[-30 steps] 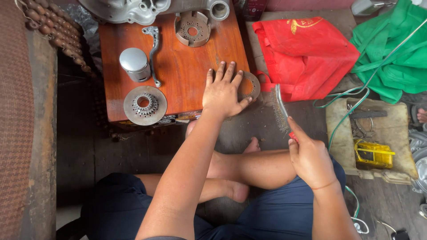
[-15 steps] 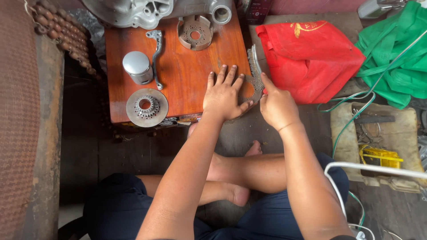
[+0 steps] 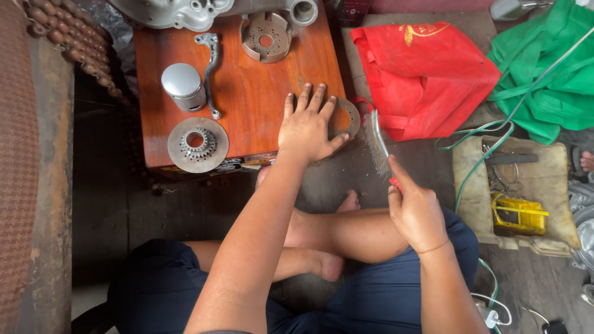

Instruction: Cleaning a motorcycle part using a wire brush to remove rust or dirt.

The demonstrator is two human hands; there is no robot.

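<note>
At the right edge of the orange wooden board [image 3: 247,93], your left hand [image 3: 307,127] presses flat, fingers spread, on the rusty round friction disc [image 3: 345,117] overhanging there, so the wire brush [image 3: 378,142] clenched in your right hand [image 3: 416,213] could scrape your fingers

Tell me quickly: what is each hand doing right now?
Left hand: open, fingers spread, pressing flat on the metal disc.
Right hand: closed around the wire brush handle.

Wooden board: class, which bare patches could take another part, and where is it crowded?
On the wooden board, bare wood lies between the curved lever and the left hand, below the slotted disc. The left edge is crowded by the piston and toothed plate; the top by the casing.
</note>
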